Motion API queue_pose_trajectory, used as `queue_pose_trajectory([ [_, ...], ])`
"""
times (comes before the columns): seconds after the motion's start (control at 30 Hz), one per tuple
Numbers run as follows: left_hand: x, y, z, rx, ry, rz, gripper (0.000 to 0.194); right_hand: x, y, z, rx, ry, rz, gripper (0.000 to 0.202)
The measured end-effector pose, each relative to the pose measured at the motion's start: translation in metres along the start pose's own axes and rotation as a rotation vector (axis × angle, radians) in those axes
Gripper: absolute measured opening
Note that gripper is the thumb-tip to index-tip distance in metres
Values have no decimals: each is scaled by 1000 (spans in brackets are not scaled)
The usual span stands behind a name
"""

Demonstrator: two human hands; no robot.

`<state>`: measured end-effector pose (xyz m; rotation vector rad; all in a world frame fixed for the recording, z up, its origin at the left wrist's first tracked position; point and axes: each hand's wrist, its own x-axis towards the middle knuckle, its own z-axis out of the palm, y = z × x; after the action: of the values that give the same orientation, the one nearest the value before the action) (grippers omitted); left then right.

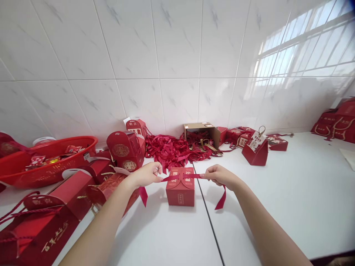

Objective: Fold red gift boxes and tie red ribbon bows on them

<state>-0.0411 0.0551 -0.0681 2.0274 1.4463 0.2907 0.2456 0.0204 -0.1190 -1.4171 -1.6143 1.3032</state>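
A small red box (180, 193) with pale printing stands upright on the white table, its rounded top flaps folded together. A dark red ribbon (192, 176) runs across its top, through the flaps. On the left of the box, my left hand (148, 174) pinches one side of the ribbon, with a loose end hanging below it. To the right, my right hand (219, 175) pinches the other side, and that tail hangs down too. The ribbon is stretched nearly level between both hands.
Behind the box lie a heap of red ribbons (169, 149) and an open cardboard box (216, 137). A red basket (63, 166) and several red gift boxes crowd the left. A tagged red box (254, 152) stands at the right, before the tiled wall (177, 55).
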Motion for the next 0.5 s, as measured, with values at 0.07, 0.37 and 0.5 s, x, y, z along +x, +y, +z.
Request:
queue_pose_trajectory([
  [0.07, -12, 6, -1, 11, -5, -5, 29, -2, 0, -2, 27, -31, -14, 41],
  [0.37, -37, -10, 10, -66, 113, -88, 27, -2, 11, -10, 15, -186, -24, 19],
  [0.5, -33, -18, 35, -82, 182, -75, 24, 3, 19, -3, -62, -207, -10, 15],
])
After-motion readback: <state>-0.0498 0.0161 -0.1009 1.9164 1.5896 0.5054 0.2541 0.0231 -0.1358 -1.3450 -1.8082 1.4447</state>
